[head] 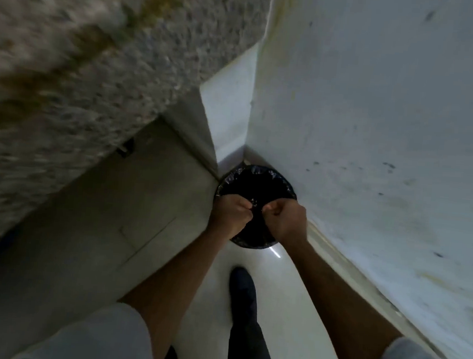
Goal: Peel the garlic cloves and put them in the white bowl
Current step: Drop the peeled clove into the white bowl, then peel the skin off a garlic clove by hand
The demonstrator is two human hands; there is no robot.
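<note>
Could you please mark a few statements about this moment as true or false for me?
1. Both the left hand and the right hand are above the black-lined bin. True.
2. The bin stands in open floor, away from any wall. False: it sits in the corner, against the white wall.
3. Both hands have their fingers curled. True.
4. A white bowl stands on the speckled counter. False: no bowl is in view.
</note>
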